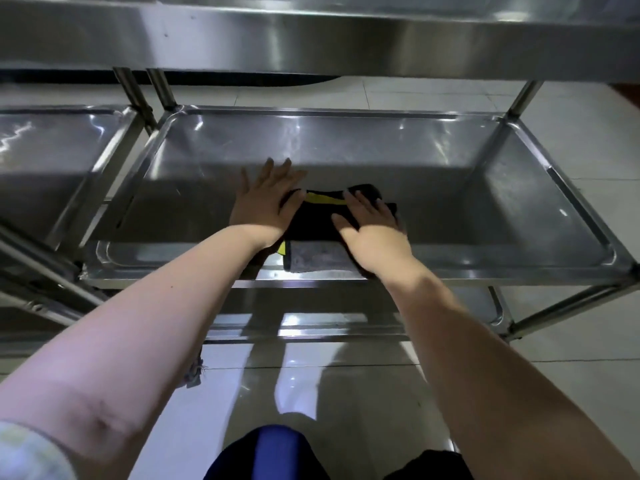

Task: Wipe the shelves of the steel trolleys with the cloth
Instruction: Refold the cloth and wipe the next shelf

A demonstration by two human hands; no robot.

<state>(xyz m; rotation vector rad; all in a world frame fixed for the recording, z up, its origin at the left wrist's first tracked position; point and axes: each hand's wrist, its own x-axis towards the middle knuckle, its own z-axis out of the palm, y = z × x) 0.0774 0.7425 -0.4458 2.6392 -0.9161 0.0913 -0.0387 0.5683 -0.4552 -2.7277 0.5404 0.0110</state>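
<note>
A dark cloth (317, 220) with a yellow stripe and a grey underside lies on the middle shelf (433, 174) of a steel trolley, near its front rim. My left hand (268, 199) lies flat with straight fingers, its palm on the cloth's left edge and its fingertips on bare steel. My right hand (370, 225) presses flat on the cloth's right part, fingers stretched out. Both forearms reach in under the top shelf (311, 32).
A second steel trolley's shelf (52, 150) stands to the left, its upright posts (133, 91) close beside this one's. A lower shelf (311, 327) shows beneath. Pale floor tiles (588, 133) lie around. My knees (277, 452) are at the bottom edge.
</note>
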